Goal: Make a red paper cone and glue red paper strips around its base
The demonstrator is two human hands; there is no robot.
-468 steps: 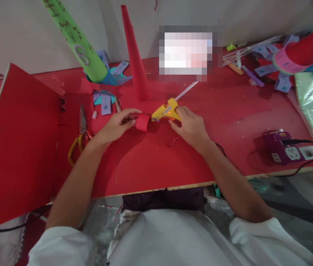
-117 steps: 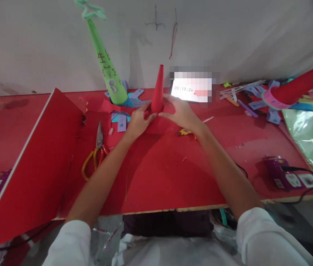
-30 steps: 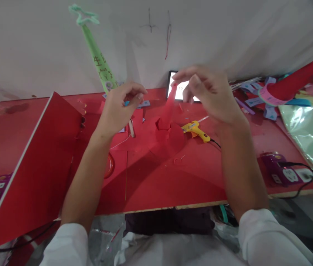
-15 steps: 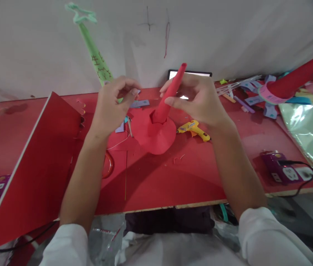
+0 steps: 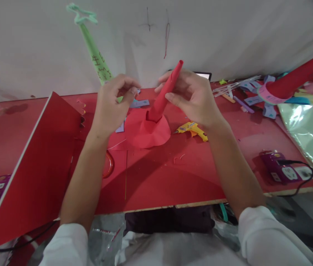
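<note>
A red paper cone hat (image 5: 163,98) with a round flat brim (image 5: 148,137) leans to the right above the table. Around the cone's upper part curl the fingers of my right hand (image 5: 195,94), thumb on the near side. To its left my left hand (image 5: 114,101) is raised, thumb and forefinger pinched at a small bluish piece mostly hidden by the fingertips. Behind that hand lie purple-blue paper strips (image 5: 140,103). A yellow glue gun (image 5: 192,130) rests right of the brim, under my right wrist.
A red board (image 5: 37,170) stands upright at left. Farther back rises a green paper cone (image 5: 94,55) with a fuzzy star. To the right are another red cone (image 5: 297,79), loose strips, and a purple power socket (image 5: 279,168). Orange scissor handles (image 5: 108,165) show beside my left forearm.
My right hand has shifted slightly left with the paper hat, and its brim has tilted and moved left. My left hand has hardly moved.
</note>
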